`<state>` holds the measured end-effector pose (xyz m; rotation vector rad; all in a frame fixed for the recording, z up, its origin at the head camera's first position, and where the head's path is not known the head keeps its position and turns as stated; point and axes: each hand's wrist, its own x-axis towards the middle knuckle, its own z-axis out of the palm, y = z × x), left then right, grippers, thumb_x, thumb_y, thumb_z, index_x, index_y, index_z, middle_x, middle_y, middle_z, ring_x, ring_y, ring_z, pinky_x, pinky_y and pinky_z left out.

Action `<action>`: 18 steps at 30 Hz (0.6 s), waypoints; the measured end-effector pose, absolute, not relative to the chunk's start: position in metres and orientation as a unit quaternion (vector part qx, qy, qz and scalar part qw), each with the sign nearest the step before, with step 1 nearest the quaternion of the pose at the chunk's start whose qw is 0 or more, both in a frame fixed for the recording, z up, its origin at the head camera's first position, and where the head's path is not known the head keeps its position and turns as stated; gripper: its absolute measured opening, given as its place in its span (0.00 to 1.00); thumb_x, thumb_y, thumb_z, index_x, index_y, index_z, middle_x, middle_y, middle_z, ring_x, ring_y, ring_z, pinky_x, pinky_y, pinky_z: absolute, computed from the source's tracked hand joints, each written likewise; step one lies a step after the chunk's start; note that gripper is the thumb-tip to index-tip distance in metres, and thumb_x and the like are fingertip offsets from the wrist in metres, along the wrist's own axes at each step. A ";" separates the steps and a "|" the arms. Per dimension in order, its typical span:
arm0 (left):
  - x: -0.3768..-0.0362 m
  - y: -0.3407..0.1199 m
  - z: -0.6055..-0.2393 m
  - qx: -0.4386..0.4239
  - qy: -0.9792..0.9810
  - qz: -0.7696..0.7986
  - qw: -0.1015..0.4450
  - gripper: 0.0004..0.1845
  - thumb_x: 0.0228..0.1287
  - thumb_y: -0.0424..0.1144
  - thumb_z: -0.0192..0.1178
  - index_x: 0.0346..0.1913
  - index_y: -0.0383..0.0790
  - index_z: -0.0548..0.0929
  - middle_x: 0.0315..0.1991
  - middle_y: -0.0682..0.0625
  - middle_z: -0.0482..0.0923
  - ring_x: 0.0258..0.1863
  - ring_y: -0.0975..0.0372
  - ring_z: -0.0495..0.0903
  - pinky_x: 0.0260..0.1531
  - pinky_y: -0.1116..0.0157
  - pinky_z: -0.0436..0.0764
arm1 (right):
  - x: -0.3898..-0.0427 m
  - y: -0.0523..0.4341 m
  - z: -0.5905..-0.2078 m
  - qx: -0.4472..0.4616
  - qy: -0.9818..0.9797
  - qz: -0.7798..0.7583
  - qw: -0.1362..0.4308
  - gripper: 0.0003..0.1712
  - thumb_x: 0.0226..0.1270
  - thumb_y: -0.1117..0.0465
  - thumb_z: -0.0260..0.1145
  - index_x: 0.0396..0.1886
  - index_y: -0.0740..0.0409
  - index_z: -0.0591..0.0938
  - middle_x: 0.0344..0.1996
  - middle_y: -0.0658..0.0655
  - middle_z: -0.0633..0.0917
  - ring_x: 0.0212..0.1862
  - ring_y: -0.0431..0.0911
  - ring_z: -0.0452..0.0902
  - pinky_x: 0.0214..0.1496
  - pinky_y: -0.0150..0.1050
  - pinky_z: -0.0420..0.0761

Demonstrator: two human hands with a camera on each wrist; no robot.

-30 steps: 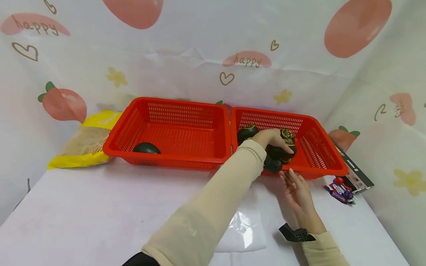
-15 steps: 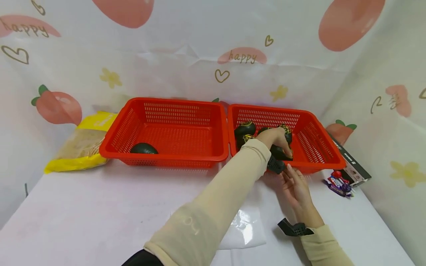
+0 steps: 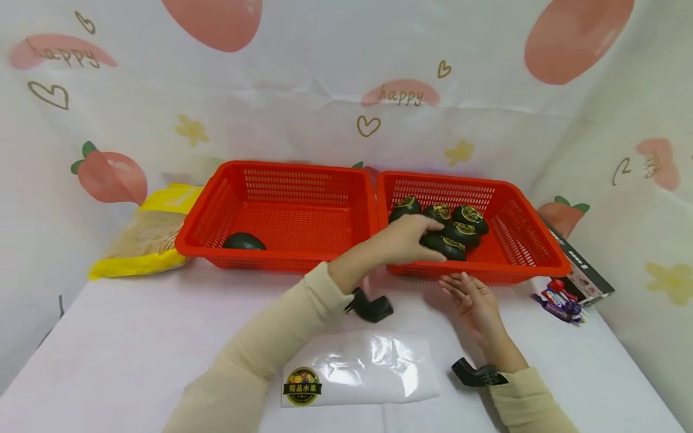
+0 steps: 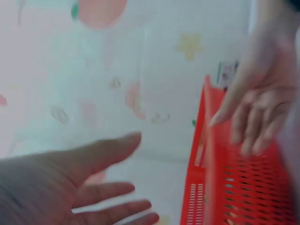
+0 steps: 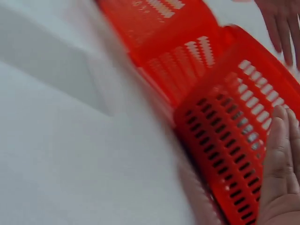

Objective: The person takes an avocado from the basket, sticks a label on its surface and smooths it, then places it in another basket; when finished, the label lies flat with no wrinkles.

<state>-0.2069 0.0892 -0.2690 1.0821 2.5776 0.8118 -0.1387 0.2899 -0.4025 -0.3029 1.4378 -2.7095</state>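
Over the front left of the right red basket (image 3: pixel 520 240) is my left hand (image 3: pixel 406 240), thumb and fingers spread, nothing held. Several dark green oval fruits (image 3: pixel 460 233), avocado-like with gold-and-black stickers, lie beside and partly behind it in that basket. In the left wrist view the left hand (image 4: pixel 93 178) has its fingers extended. My right hand (image 3: pixel 476 307) is at this basket's front wall, fingers loosely bent and holding nothing. In the right wrist view its fingers (image 5: pixel 277 154) lie close to the perforated wall; contact is unclear.
The left red basket (image 3: pixel 292 263) holds one dark fruit (image 3: pixel 243 242). On the table lies a glossy sheet (image 3: pixel 373 373) with a round fruit sticker (image 3: pixel 302 386). A yellow bag (image 3: pixel 146 231) is at left; candies (image 3: pixel 560 300) and a black box (image 3: pixel 582 270) at right.
My left hand has drawn back leftward from the fruits, its fingers spread, uncovering them. The sheet with the sticker now shows as the forearm moved left. The right hand stays nearly in place.
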 end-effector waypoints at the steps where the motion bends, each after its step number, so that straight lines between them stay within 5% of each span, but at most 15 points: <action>1: -0.194 0.075 -0.274 0.386 0.872 0.283 0.104 0.33 0.58 0.48 0.64 0.64 0.40 0.70 0.62 0.49 0.72 0.63 0.60 0.69 0.64 0.66 0.67 | -0.138 0.288 -0.404 -0.111 0.482 -0.868 0.043 0.20 0.75 0.65 0.42 0.40 0.59 0.83 0.39 0.55 0.88 0.44 0.44 0.84 0.49 0.33 0.81; 8: -0.115 -0.024 -0.331 0.455 0.833 0.301 0.095 0.21 0.58 0.42 0.65 0.54 0.38 0.79 0.53 0.49 0.80 0.55 0.61 0.77 0.57 0.65 0.74 | -0.125 0.266 -0.405 -0.163 0.675 -0.714 0.088 0.12 0.68 0.70 0.55 0.47 0.66 0.80 0.43 0.48 0.86 0.48 0.38 0.82 0.52 0.30 0.79; 14: -0.088 -0.064 -0.379 0.420 0.829 0.322 0.181 0.15 0.56 0.40 0.66 0.47 0.40 0.84 0.50 0.54 0.81 0.52 0.66 0.78 0.53 0.69 0.76 | -0.113 0.240 -0.402 -0.223 0.774 -0.584 0.101 0.20 0.61 0.66 0.64 0.50 0.73 0.77 0.51 0.68 0.80 0.53 0.36 0.78 0.54 0.24 0.75; 18: -0.084 -0.070 -0.388 0.415 0.827 0.303 0.227 0.20 0.56 0.43 0.66 0.53 0.45 0.82 0.57 0.58 0.76 0.59 0.66 0.73 0.59 0.67 0.72 | -0.109 0.233 -0.401 -0.288 0.799 -0.506 0.152 0.24 0.60 0.60 0.66 0.54 0.68 0.77 0.54 0.65 0.80 0.56 0.36 0.75 0.58 0.24 0.72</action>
